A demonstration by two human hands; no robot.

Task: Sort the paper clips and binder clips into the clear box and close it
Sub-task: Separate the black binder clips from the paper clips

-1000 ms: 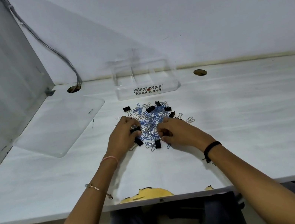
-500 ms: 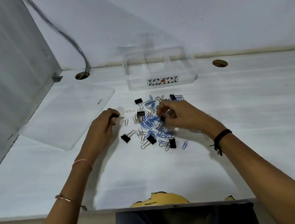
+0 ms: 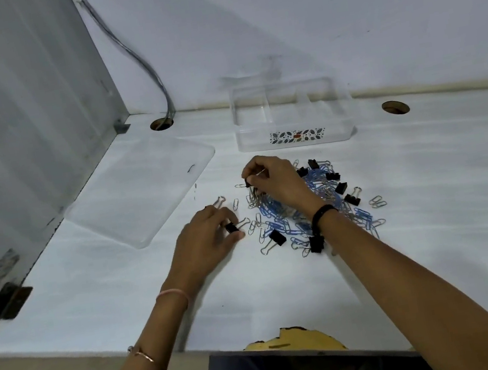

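Note:
A heap of blue and silver paper clips [image 3: 322, 197] mixed with black binder clips [image 3: 277, 237] lies on the white desk. My left hand [image 3: 207, 242] rests at the heap's left edge, fingers pinched on a black binder clip [image 3: 231, 227]. My right hand [image 3: 274, 179] reaches over the heap's far left side and pinches another black binder clip [image 3: 249, 183]. Behind the heap stands the clear box [image 3: 293, 118], open, with dividers inside and a patterned label on its front. Its clear lid [image 3: 141, 195] lies flat to the left.
A grey partition [image 3: 16, 126] walls off the left side, with a cable [image 3: 149, 71] running down into a desk hole [image 3: 161, 123]. Another hole [image 3: 395, 107] sits at the back right. The desk's front edge [image 3: 295, 342] is chipped near my lap.
The camera has moved closer. My left hand slid back toward the heap and pinched a binder clip. My right hand moved to the heap's far left and picked up another.

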